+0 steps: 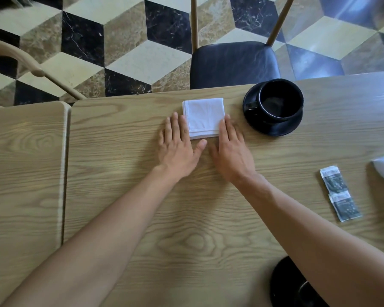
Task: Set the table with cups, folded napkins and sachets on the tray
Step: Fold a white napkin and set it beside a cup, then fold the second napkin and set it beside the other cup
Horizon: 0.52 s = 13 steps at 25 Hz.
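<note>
Wood-grain table [120, 196], cube-pattern marble floor [124, 41] behind it.
Folded white napkin [203, 117] lies flat near the far edge, just left of black cup [280, 100] on its saucer [273, 127]. Left hand [179, 147] and right hand [231, 149] lie flat, fingers straight, flanking and touching the napkin's near corners, gripping nothing. Two sachets [339, 192] lie to the right, well apart.

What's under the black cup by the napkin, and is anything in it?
The cup stands on a black saucer, which rests on the table. Its inside looks dark and empty; the saucer's middle is covered.
</note>
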Each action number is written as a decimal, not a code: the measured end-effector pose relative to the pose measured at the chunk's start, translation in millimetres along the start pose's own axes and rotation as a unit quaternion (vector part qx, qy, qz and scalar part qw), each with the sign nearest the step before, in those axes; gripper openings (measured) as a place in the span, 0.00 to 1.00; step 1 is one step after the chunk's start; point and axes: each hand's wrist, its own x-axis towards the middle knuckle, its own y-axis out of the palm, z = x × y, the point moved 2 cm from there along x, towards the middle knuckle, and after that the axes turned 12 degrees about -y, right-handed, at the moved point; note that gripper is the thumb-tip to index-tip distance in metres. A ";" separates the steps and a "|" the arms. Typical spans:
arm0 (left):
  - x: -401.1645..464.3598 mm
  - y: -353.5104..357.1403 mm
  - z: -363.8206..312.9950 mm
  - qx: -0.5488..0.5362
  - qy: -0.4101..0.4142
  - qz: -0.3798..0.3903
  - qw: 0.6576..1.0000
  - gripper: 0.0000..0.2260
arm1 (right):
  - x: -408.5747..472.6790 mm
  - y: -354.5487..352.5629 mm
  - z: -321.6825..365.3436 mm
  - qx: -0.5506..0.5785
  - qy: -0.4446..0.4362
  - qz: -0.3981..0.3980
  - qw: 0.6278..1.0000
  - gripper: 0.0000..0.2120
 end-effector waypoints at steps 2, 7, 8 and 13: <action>-7.0 -5.8 0.0 -0.012 -0.021 0.007 1.000 0.38 | -6.9 -8.0 0.3 0.028 0.015 0.005 0.999 0.36; -69.8 -27.9 14.2 -0.025 -0.033 0.032 0.999 0.35 | -35.2 -36.6 6.7 0.038 0.036 0.053 0.997 0.35; -86.6 -31.7 16.3 -0.015 -0.036 0.045 0.998 0.35 | -45.4 -44.5 7.6 0.041 0.046 0.066 0.996 0.34; -157.8 -42.9 14.3 0.002 -0.048 0.036 0.998 0.34 | -106.9 -78.3 0.4 -0.020 0.019 0.102 0.994 0.35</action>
